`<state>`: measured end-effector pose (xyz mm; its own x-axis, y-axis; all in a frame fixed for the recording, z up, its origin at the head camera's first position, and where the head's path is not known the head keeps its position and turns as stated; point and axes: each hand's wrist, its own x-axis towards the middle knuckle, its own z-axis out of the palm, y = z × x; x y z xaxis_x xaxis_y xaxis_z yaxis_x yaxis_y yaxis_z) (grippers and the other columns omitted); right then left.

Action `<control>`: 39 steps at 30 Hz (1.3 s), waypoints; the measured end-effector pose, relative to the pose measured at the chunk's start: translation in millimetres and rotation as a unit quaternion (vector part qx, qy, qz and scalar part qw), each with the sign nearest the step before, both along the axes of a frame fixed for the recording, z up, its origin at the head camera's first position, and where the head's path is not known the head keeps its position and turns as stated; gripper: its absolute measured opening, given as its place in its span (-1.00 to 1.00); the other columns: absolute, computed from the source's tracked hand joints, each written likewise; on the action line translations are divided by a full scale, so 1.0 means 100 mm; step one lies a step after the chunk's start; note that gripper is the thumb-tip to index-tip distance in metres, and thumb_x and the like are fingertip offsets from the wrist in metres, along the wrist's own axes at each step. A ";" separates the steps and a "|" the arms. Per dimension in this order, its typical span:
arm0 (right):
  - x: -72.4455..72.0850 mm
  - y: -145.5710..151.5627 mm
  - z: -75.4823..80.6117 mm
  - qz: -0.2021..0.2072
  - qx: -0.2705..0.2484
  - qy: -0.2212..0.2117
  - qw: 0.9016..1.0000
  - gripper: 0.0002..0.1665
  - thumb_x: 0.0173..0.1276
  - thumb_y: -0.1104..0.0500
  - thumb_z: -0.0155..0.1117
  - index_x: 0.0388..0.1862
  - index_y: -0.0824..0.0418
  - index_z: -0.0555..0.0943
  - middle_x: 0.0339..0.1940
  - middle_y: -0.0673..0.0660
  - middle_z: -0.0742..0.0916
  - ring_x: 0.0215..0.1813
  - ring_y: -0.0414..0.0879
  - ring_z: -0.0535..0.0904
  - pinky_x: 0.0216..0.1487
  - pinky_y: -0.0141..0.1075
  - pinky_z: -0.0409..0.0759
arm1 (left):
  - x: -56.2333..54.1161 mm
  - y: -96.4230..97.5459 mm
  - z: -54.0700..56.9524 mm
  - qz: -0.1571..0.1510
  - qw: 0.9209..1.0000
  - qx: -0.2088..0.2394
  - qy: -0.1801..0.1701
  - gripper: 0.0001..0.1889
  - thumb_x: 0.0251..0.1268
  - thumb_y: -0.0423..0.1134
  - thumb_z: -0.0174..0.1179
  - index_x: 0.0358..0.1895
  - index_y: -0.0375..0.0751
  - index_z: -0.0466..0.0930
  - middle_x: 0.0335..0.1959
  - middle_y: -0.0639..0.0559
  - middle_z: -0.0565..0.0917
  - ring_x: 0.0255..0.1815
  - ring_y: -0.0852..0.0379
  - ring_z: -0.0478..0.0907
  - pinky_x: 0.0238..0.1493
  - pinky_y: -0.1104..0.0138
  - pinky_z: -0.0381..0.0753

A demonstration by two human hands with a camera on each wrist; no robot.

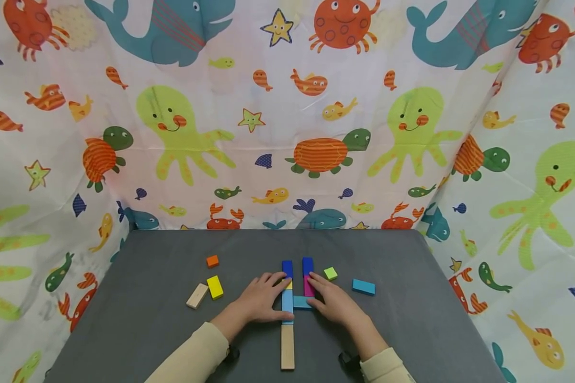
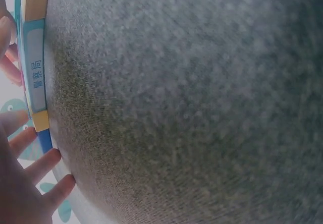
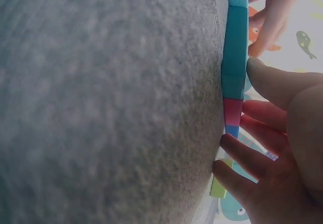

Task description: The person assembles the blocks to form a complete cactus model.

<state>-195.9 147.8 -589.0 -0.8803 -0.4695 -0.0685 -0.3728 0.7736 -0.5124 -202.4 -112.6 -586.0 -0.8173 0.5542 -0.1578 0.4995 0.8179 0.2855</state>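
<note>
A flat row of blocks runs away from the near side: a plain wooden block (image 1: 287, 348), a light blue block (image 1: 287, 300), a small yellow block (image 1: 289, 284) and a dark blue block (image 1: 287, 265). My left hand (image 1: 259, 299) lies left of this row, fingers spread, its thumb at the light blue block and fingertips near the dark blue one. A teal block (image 1: 301, 302) extends right from the light blue block. Beyond it stand a magenta block (image 1: 308, 287) and another dark blue block (image 1: 307, 264). My right hand (image 1: 336, 302) touches the magenta block with a fingertip; its thumb is at the teal block.
Left on the grey table (image 1: 148, 319) lie an orange block (image 1: 213, 261), a yellow block (image 1: 215, 287) and a wooden block (image 1: 197, 296). A small green block (image 1: 330, 273) and a blue block (image 1: 363, 286) lie right. A sea-animal curtain (image 1: 268, 149) surrounds the table.
</note>
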 end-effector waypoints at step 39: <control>-0.09 1.05 0.12 -0.156 0.023 0.018 0.987 -0.33 0.35 0.24 0.54 0.42 0.30 0.59 0.34 0.42 0.64 0.37 0.39 0.53 0.35 0.33 0.47 | -0.01 -0.01 0.07 -0.002 0.999 0.006 -0.052 0.44 -0.24 0.62 0.49 0.74 0.01 0.06 0.73 -0.03 0.09 0.59 -0.18 0.19 0.54 -0.21 0.26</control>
<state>-204.9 252.4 -576.8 -0.9838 -0.1722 -0.0489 -0.1301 0.8755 -0.4654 -203.0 -113.9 -579.0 -0.7947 0.5597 -0.2349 0.4698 0.8122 0.3459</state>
